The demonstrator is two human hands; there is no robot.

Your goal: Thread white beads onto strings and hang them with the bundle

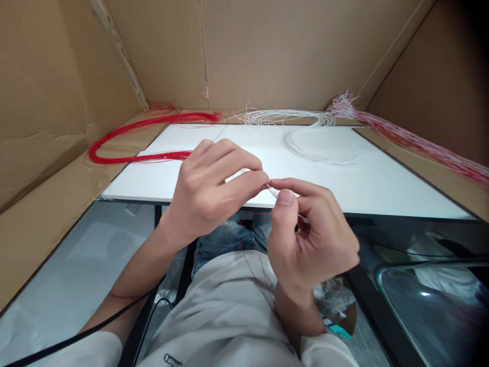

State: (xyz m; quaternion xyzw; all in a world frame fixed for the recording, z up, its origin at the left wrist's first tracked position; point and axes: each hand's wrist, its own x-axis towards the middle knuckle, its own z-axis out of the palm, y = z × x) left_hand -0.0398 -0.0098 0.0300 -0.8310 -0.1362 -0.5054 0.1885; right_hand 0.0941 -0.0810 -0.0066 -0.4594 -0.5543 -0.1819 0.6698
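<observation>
Above the front edge of the white board (397, 193), both of my hands meet fingertip to fingertip. My left hand (214, 186) is closed in a pinch on the end of a thin red wire (267, 185). Just beside it, my right hand (315, 234) grips a small white piece (273, 192) between thumb and index finger, its other fingers curled in. The wire runs into or alongside this piece; which one I cannot tell. A thin red strand (248, 260) hangs below the hands in front of the grey shirt. The fingers hide most of what they hold.
A bundle of red wires (105, 145) curves at the back left, partly on the board. Loose white wires (305, 148) lie at the back right. A red and white wire bundle (420, 140) stretches along the right. Cardboard walls (275, 51) enclose the back and sides.
</observation>
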